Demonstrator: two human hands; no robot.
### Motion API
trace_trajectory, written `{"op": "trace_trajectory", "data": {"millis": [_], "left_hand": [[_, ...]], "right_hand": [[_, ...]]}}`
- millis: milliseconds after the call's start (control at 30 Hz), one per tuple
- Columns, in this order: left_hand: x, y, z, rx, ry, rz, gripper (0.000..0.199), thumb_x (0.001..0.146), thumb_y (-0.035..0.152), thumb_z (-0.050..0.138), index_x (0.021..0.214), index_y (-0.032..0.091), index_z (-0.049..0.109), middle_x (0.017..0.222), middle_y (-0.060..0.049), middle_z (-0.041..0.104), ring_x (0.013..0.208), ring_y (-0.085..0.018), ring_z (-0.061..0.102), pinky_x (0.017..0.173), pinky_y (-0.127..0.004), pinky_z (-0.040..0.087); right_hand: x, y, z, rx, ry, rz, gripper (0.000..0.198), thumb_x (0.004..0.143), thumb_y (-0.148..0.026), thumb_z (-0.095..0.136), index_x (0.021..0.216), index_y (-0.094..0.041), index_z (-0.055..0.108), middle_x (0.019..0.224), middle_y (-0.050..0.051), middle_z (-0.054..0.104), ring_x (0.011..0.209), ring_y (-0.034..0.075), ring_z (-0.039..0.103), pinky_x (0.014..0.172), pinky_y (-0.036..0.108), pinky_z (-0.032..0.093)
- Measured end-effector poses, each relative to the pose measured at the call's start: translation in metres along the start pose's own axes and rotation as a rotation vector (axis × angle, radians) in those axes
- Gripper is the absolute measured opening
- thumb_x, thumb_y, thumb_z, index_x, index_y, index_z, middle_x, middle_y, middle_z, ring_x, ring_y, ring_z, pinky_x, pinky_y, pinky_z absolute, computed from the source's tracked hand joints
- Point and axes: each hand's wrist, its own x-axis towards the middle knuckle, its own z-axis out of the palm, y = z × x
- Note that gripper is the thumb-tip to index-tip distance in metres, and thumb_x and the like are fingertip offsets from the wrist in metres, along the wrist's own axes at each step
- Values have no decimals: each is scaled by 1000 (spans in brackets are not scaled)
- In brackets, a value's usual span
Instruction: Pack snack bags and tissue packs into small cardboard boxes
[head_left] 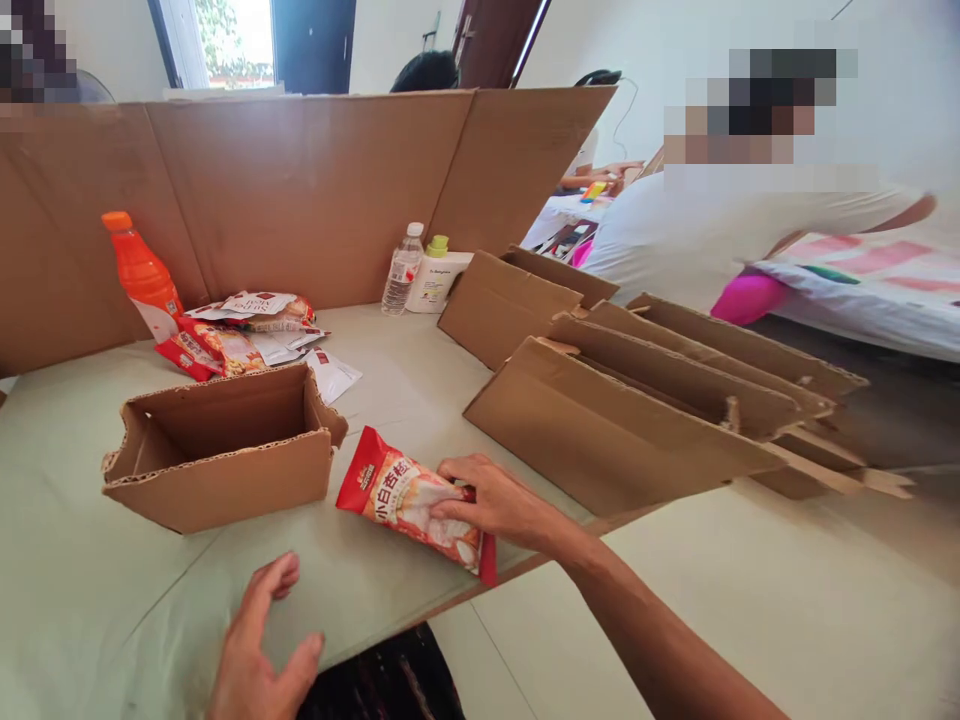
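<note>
My right hand (484,500) grips a red and white snack packet (409,500) by its right half, thumb on the near side and fingers over the top. The packet lies low over the front part of the table, tilted down to the right. My left hand (262,640) is at the near edge, thumb and fingers apart, holding nothing. Between the left hand and the back of the table stands an open-topped cardboard box (225,490), just left of the packet; its shaded inside is only partly visible.
Behind the box lie several packets and white sachets (255,335) beside an orange bottle (142,265). A clear water bottle (403,270) and a white bottle with a green cap (439,280) stand by the tall cardboard screen (315,190). Cardboard dividers (615,430) occupy the right. A person (690,230) works beyond.
</note>
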Motion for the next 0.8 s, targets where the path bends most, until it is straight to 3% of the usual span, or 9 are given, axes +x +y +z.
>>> {"op": "trace_trajectory", "data": {"millis": [67,133,267,367,433,500,567,667,800], "left_hand": [[13,13,19,-248,-132,-87,86,77,49,77,150,19,44,141,-19,61,128,-35,60,108,-53,49],[23,28,38,-513,-217,-142,98,70,55,83,151,16,43,142,-22,60,130,-37,58,107,-53,49],[32,54,61,-806,-227,-259,62,70,52,85,118,16,72,118,-14,75,113,-34,68,103,-49,52],[31,57,59,-812,-138,-303,53,68,50,85,107,15,76,102,-10,79,100,-32,72,98,-49,54],[29,56,53,-796,-104,-301,54,67,51,86,106,16,76,103,-9,79,100,-31,72,99,-47,54],[26,54,46,-780,-94,-293,48,69,50,85,103,17,77,102,-8,79,99,-30,72,98,-45,55],[22,55,42,-764,-115,-282,40,71,45,84,99,18,78,95,-6,80,92,-28,74,94,-43,57],[15,59,39,-743,-167,-249,35,70,41,86,96,18,79,85,-5,79,83,-27,74,85,-41,59],[12,61,39,-728,-179,-208,43,70,49,85,99,17,79,90,-7,80,90,-30,74,89,-42,58]], "right_hand": [[-18,-12,3,28,38,-25,28,83,-42,65,68,-23,51,67,0,59,73,19,53,70,31,40],[-33,-24,11,74,42,-50,23,85,-41,65,72,-23,55,72,2,64,76,21,55,72,32,42],[-50,-48,29,146,-34,-89,23,86,-39,66,73,-23,58,76,4,66,77,21,57,75,34,45],[-58,-54,32,253,-92,-21,25,79,-44,74,91,-23,69,93,7,73,91,26,63,85,39,50],[-61,-55,32,396,-135,48,55,74,-49,78,122,-23,67,122,11,72,110,30,64,90,40,52],[-60,-58,35,526,-192,90,78,70,-50,80,140,-23,59,134,13,67,115,32,64,86,38,55],[-57,-65,45,597,-246,88,69,71,-48,77,133,-21,63,119,11,73,100,29,68,77,34,56],[-53,-79,62,664,-285,26,36,80,-44,65,104,-18,71,88,5,75,74,22,66,68,30,53],[-56,-90,69,605,-234,-8,24,82,-38,60,94,-19,69,87,5,75,76,22,65,70,29,51]]}}
